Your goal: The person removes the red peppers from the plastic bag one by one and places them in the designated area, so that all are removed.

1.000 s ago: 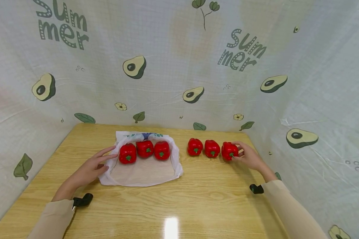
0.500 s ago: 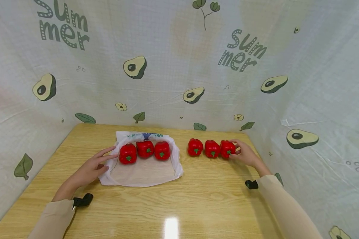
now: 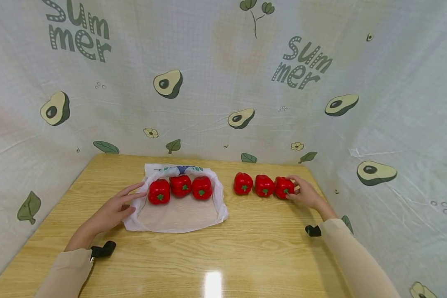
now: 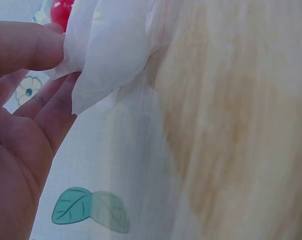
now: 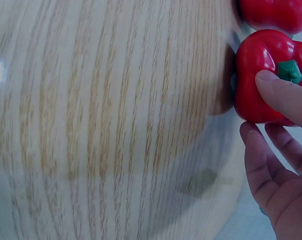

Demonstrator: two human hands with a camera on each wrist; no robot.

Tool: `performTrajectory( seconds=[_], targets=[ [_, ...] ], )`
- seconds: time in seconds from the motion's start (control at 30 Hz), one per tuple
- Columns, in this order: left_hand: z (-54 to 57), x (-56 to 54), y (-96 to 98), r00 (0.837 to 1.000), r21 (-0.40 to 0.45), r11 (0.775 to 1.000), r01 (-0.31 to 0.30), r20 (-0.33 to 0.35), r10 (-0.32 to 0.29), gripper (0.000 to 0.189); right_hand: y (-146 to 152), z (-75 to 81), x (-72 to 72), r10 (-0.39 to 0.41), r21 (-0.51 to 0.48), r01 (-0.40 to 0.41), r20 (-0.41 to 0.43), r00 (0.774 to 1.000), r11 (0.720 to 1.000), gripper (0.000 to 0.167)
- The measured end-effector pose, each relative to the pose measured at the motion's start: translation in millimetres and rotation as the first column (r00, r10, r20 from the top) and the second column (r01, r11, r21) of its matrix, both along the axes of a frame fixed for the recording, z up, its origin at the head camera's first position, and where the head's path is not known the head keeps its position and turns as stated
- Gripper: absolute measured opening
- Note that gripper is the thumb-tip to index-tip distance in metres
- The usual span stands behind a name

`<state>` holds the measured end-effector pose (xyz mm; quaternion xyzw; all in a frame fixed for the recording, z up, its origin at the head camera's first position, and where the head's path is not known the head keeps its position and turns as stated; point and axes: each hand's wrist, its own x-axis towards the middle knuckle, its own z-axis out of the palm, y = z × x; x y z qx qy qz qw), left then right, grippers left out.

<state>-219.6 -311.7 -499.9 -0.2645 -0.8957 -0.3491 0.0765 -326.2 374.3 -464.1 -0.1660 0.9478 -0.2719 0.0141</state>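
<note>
My right hand [image 3: 305, 193] grips the rightmost red bell pepper [image 3: 282, 187], the thumb on its face near the green stem and the other fingers at its side. In the right wrist view this pepper [image 5: 251, 95] sits right beside another red bell pepper [image 5: 278, 12]. To its left in the head view stand two more, the middle one [image 3: 264, 186] and the left one [image 3: 243, 183]. My left hand [image 3: 111, 211] pinches the left edge of a white plastic bag [image 3: 175, 217], its thumb and fingers on either side of the thin film [image 4: 108, 55].
Three red bell peppers, one of them the leftmost [image 3: 159, 192], lie inside the bag's open mouth. The wooden table [image 3: 260, 252] extends in front of the bag. A printed cloth [image 3: 205, 62] hangs behind the table and along both sides.
My right hand has moved left with the rightmost pepper, bringing it up close beside the middle one. My left hand and the bag have stayed put.
</note>
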Motion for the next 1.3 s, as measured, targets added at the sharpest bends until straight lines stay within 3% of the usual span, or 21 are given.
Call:
performTrajectory(
  seconds=[0.27,0.6,0.97,1.3],
  targets=[
    [1.0,1.0,0.8,1.000,0.003,1.000,0.000,0.001,0.000,0.058,3.3,-3.1,-0.9,0.000,-0.008,0.000,-0.002,1.000,1.000,0.067],
    [2.7,-0.6,0.6,1.000,0.004,1.000,0.005,0.018,-0.005,0.058,8.3,-1.1,4.8,0.061,-0.010,-0.061,-0.055,0.997,0.998,0.074],
    [3.8,-0.8,0.7,1.000,-0.005,1.000,0.007,0.006,-0.006,0.059,8.1,21.2,16.6,0.079,0.052,-0.074,-0.118,0.990,0.996,0.071],
    [4.8,2.0,1.1,0.999,-0.004,1.000,-0.014,0.040,0.014,0.059,-31.7,52.7,26.3,0.065,0.108,-0.049,-0.159,0.985,0.993,0.069]
  ],
)
